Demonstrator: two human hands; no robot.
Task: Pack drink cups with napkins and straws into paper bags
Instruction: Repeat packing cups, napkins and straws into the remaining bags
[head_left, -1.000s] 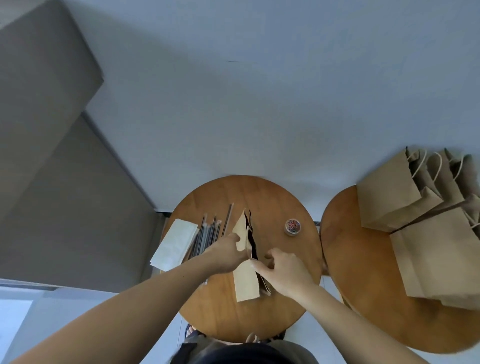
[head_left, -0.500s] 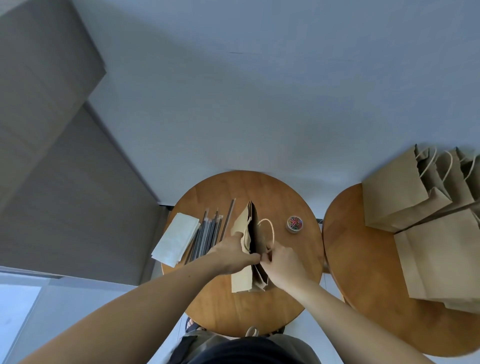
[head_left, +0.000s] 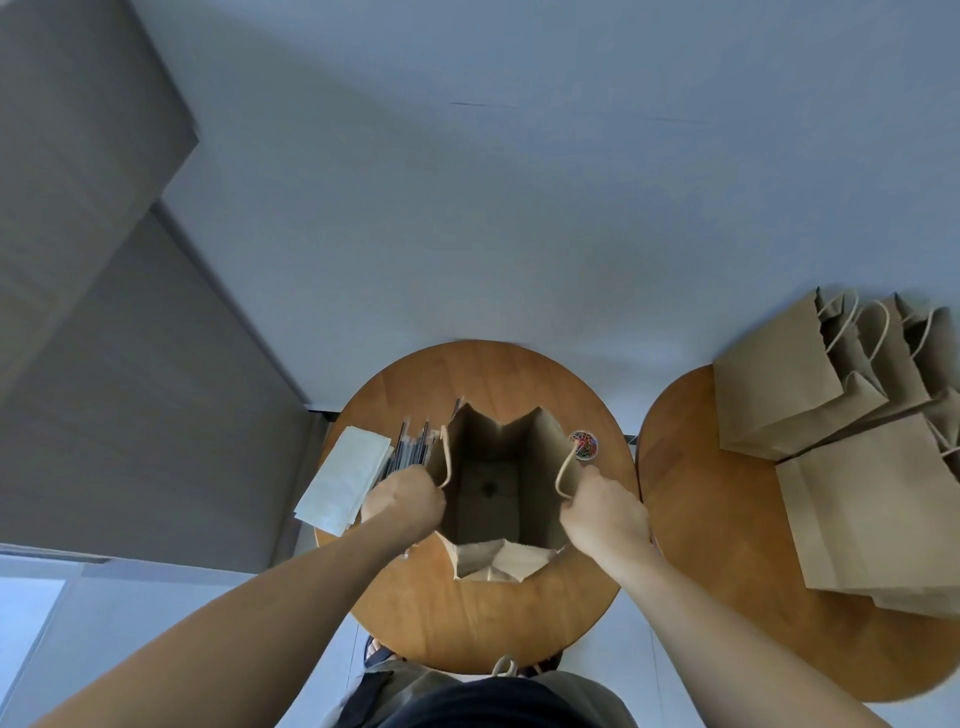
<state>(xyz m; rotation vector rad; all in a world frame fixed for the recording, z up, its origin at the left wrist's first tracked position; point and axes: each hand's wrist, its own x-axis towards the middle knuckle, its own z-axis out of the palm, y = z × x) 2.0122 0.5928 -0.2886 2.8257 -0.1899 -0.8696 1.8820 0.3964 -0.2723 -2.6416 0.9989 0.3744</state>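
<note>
A brown paper bag (head_left: 493, 483) stands upright and spread wide on the round wooden table (head_left: 467, 613); its inside looks bare. My left hand (head_left: 402, 499) grips the bag's left wall at the rim by the handle. My right hand (head_left: 602, 506) grips the right wall by the other handle. A stack of white napkins (head_left: 343, 480) lies at the table's left edge. Several wrapped straws (head_left: 413, 449) lie between the napkins and the bag, partly hidden by the bag and my left hand. No drink cup is in view.
A small round tub of coloured clips (head_left: 584, 445) sits just right of the bag. A second round table (head_left: 727, 571) to the right carries several brown paper bags (head_left: 872, 509) with handles. A grey wall panel stands at the left.
The bag was flat and narrow between my hands; both hands have pulled its walls apart sideways, and it now stands fully spread.
</note>
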